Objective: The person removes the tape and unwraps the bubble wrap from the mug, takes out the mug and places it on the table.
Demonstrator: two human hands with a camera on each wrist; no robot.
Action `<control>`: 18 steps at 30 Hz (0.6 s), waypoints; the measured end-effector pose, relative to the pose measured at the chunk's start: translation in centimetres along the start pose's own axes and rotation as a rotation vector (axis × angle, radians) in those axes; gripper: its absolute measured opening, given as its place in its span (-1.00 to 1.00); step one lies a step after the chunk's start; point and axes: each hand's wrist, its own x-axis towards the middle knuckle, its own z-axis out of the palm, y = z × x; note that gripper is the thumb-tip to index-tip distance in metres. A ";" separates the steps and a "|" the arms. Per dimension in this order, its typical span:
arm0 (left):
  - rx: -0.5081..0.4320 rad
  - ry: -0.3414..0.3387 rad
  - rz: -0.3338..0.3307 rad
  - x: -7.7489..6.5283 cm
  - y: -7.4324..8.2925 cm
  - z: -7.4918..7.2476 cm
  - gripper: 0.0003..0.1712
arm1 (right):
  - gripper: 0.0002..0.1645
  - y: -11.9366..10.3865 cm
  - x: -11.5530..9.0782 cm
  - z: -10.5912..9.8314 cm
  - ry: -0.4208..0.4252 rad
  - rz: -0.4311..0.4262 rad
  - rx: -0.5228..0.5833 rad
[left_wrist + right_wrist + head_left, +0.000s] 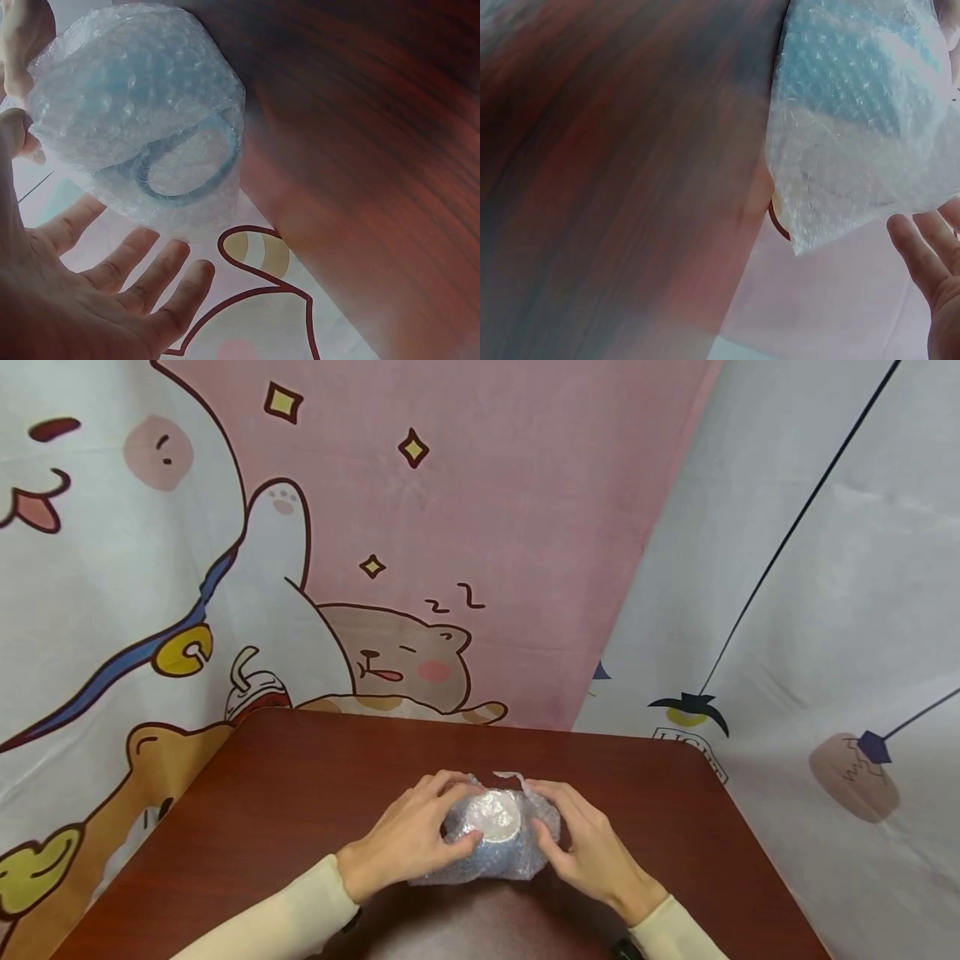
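A blue mug wrapped in clear bubble wrap (491, 856) lies between my two hands on the near part of the table. Its round white end (492, 815) faces up toward the head camera. Through the bubble wrap the mug handle (187, 200) shows as a blue loop in the left wrist view. My left hand (416, 827) is at the package's left side, fingers spread and fairly straight, thumb along the front. On the other side, my right hand (588, 843) has extended fingers at the bubble wrap's edge and its thumb near the front. A loose flap of wrap (513, 776) sticks up between them.
The dark red wooden table (300, 777) extends beyond the hands to both sides. Behind it hangs a cloth backdrop (525, 527) with cartoon animals, meeting the table's far edge.
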 end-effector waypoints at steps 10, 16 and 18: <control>0.044 0.012 -0.007 -0.2 0.2 0.2 -0.38 | -0.35 0.5 -0.9 -0.9 0.026 0.101 -0.052; 0.060 0.005 -0.013 -0.2 0.3 0.3 -0.38 | -0.42 1.1 -1.6 -1.0 0.067 0.143 -0.097; 0.068 0.007 -0.015 -0.2 0.4 0.3 -0.38 | -0.42 1.3 -1.8 -1.1 0.080 0.152 -0.118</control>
